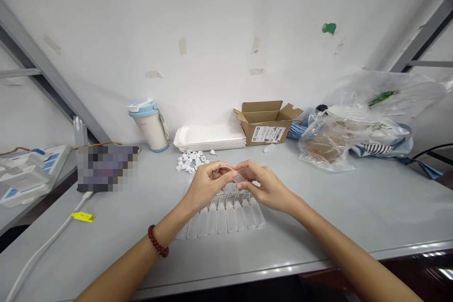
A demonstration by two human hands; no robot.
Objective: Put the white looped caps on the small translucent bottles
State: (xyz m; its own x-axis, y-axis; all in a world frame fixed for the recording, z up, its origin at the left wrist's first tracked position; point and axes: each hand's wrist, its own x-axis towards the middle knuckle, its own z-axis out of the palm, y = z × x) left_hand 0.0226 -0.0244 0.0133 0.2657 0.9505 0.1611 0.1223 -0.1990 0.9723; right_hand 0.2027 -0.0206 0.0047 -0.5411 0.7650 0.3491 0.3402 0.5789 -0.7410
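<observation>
My left hand is closed, its thumb and fingers pinching a thin white loop. My right hand has its fingers closed round a small translucent plastic bottle. The fingertips of both hands almost meet there and hide most of the bottle. Below my hands, several similar translucent bottles lie side by side on the grey table, with thin white loops at their necks. More bottles behind them are partly covered by my hands. Just beyond my left hand is a loose pile of small white caps.
Against the wall stand a tumbler, a stack of white trays and an open cardboard box. At the right lies a clear plastic bag. A blurred-out device with a white cable is at the left.
</observation>
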